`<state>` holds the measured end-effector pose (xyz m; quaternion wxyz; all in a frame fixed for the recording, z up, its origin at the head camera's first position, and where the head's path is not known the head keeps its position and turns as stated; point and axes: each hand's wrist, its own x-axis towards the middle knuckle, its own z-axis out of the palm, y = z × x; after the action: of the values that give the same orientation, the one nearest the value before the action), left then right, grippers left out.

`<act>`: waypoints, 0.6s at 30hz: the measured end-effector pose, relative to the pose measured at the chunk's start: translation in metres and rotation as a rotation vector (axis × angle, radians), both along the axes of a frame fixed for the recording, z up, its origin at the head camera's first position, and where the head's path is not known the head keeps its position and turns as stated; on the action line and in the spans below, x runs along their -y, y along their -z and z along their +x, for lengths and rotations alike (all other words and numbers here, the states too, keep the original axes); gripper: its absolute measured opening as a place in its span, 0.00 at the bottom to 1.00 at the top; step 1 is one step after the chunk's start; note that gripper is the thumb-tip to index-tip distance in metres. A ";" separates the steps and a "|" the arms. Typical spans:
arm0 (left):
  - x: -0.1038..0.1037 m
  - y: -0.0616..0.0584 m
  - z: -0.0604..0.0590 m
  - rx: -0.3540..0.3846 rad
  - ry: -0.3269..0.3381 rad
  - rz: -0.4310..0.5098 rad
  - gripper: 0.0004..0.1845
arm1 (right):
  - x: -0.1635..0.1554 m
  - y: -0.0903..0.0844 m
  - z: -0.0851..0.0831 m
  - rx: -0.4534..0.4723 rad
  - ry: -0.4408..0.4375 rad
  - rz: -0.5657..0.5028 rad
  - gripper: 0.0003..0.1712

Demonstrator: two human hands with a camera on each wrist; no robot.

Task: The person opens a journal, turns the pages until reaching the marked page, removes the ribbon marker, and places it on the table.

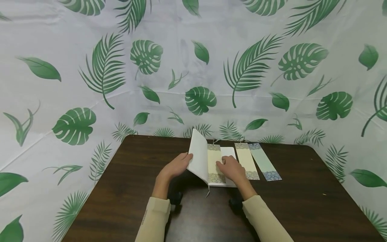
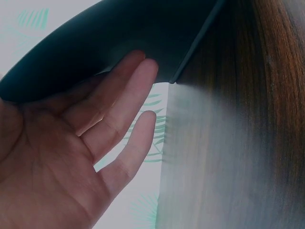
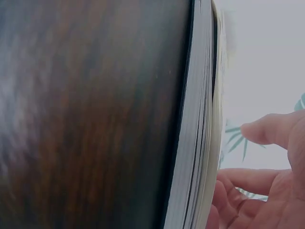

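Note:
A dark-covered notebook lies partly spread on the table, its left side lifted at a slant. My left hand grips the raised edge, the thumb on the white page and the fingers behind the dark cover. A cream bookmark with patterned ends lies along the fold on the right-hand page. Over that page, my right hand rests with bent fingers beside the bookmark's right edge. From the right wrist, the thumb stands off the page block.
Right of the notebook, a second cream bookmark and a pale green one lie side by side on the dark wooden table. A ribbon end sticks out below the notebook. Behind the table hangs a leaf-print cloth.

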<state>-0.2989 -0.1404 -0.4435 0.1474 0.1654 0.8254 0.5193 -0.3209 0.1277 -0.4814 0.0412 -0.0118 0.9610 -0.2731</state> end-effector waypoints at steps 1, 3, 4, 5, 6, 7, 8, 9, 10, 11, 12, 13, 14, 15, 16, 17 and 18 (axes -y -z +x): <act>0.000 0.000 0.000 0.000 -0.002 0.001 0.29 | 0.000 0.001 0.000 -0.009 -0.005 -0.011 0.27; 0.000 0.000 0.001 -0.003 0.003 0.001 0.29 | -0.001 0.004 -0.002 -0.024 -0.011 -0.039 0.27; 0.000 0.000 0.001 -0.004 0.002 0.000 0.29 | -0.001 0.005 -0.003 -0.032 -0.006 -0.058 0.26; 0.000 0.000 0.001 -0.002 0.000 0.002 0.29 | -0.002 0.006 -0.003 -0.038 -0.008 -0.075 0.26; 0.000 0.000 0.001 -0.001 -0.006 0.002 0.29 | -0.002 0.007 -0.004 -0.043 -0.005 -0.092 0.25; 0.000 0.000 0.001 0.000 -0.011 0.003 0.28 | -0.003 0.008 -0.005 -0.054 0.004 -0.118 0.22; 0.000 0.000 0.001 0.001 -0.011 0.004 0.28 | -0.003 0.008 -0.005 -0.056 0.014 -0.155 0.19; -0.001 0.000 0.002 0.002 -0.017 0.005 0.28 | -0.004 0.009 -0.005 -0.057 0.024 -0.196 0.16; -0.001 0.000 0.001 0.000 -0.018 0.005 0.28 | -0.004 0.008 -0.005 -0.056 0.036 -0.242 0.16; -0.001 0.001 0.001 -0.002 -0.017 0.005 0.28 | -0.004 0.008 -0.005 -0.052 0.042 -0.287 0.19; -0.001 0.001 0.001 -0.006 -0.015 0.004 0.28 | -0.005 0.009 -0.005 -0.051 0.054 -0.331 0.23; -0.001 0.001 0.001 -0.007 -0.013 0.003 0.28 | -0.005 0.010 -0.006 -0.052 0.063 -0.371 0.26; -0.001 0.002 0.000 -0.009 -0.011 0.001 0.28 | -0.005 0.011 -0.006 -0.046 0.063 -0.403 0.26; -0.001 0.002 0.000 -0.009 -0.011 -0.001 0.28 | -0.006 0.012 -0.007 -0.044 0.062 -0.421 0.27; -0.001 0.003 0.000 -0.012 -0.011 -0.003 0.28 | -0.006 0.013 -0.007 -0.046 0.065 -0.429 0.27; -0.001 0.003 0.000 -0.008 -0.012 -0.003 0.28 | -0.007 0.013 -0.008 -0.050 0.065 -0.431 0.27; -0.001 0.003 0.000 -0.009 -0.012 -0.003 0.28 | -0.007 0.013 -0.008 -0.056 0.066 -0.434 0.26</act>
<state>-0.2991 -0.1392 -0.4464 0.1408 0.1623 0.8278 0.5183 -0.3288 0.1347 -0.4941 0.0022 0.0036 0.8804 -0.4742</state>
